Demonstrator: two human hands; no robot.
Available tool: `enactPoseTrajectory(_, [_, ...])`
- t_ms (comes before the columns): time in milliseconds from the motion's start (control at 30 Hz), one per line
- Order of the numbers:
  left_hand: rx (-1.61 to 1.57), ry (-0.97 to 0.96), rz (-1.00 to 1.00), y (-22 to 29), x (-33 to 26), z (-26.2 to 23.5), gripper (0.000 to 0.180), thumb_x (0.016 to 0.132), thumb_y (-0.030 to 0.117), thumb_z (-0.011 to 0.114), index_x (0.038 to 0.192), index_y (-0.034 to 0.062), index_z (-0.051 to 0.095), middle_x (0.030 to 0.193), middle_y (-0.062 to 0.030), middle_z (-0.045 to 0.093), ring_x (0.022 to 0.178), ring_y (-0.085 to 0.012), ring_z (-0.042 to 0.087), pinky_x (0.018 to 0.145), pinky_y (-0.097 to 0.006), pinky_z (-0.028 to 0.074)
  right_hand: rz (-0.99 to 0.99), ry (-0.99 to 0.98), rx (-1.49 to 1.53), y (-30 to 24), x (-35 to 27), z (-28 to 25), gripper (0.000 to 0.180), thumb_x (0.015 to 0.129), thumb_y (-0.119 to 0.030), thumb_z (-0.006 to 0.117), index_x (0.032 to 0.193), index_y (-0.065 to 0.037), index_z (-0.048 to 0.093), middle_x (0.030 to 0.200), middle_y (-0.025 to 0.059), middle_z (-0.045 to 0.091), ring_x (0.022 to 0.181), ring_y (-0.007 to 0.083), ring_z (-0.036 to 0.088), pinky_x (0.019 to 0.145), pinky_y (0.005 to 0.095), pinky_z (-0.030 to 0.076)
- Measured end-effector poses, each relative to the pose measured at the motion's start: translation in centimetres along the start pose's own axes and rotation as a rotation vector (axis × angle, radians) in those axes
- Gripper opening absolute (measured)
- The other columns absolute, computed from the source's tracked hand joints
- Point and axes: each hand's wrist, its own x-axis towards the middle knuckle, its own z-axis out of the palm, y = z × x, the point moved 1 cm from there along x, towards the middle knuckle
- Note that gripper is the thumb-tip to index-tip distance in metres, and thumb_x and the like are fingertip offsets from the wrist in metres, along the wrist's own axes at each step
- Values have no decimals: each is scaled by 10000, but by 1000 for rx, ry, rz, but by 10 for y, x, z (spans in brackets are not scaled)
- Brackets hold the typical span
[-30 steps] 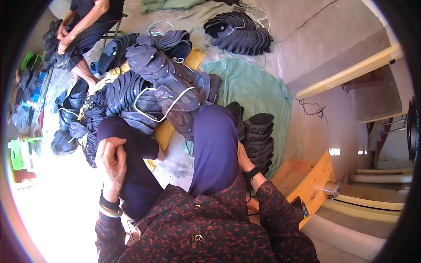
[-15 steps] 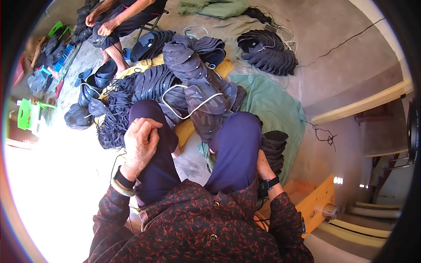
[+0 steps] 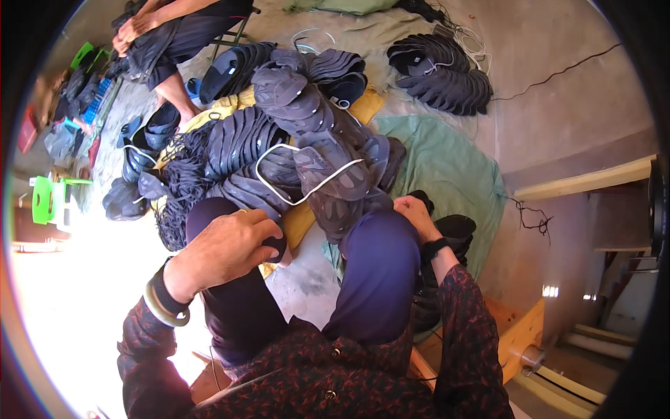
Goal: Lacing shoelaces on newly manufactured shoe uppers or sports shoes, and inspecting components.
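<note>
Left hand [image 3: 227,248] rests curled over the left knee, fingers loosely bent, gripping nothing I can make out. Right hand [image 3: 413,213] reaches past the right knee and touches a dark shoe upper [image 3: 335,183] at the near edge of the heap; its grip is hidden. The pile of dark uppers [image 3: 279,133] sits on yellow cloth [image 3: 363,106], green sheet [image 3: 447,164] beside it.
</note>
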Motion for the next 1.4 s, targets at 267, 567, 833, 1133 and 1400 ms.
enactPoseTrajectory(267, [-52,-85,181,17,65,1,252,862,177,721,1074,49,674,939,-123,621,896,-333,652,783,-421,542,270,74,-5,15,63,11,319,941,-203,666,1189,-6,627,1030,45,659,916,154,631,773,320,528])
enactPoseTrajectory(567, [528,-237,159,-15,113,90,148,849,159,680,959,63,658,891,-99,645,876,-267,672,751,-383,521,351,128,49,48,98,15,254,946,-184,658,1134,-13,666,967,42,670,860,156,617,757,324,506])
enactPoseTrajectory(833, [300,-395,251,-5,114,109,207,804,90,678,1001,30,672,918,-116,665,878,-278,693,740,-366,536,-371,436,-245,-9,104,54,221,941,-156,673,1119,-30,636,1015,161,635,911,312,659,838,423,523])
enactPoseTrajectory(1133, [315,-355,232,-6,115,114,188,830,117,680,1004,45,695,911,-96,690,851,-246,699,698,-359,516,-172,-115,-494,-93,131,100,859,893,-610,661,1402,61,490,1346,327,562,1294,430,531,1097,446,413])
enactPoseTrajectory(1400, [260,-347,242,-4,110,112,141,837,142,674,957,70,695,849,-62,677,836,-216,680,664,-337,472,119,-332,-422,-106,155,107,1218,779,-643,769,1510,176,241,1526,350,375,1443,378,393,1163,411,346])
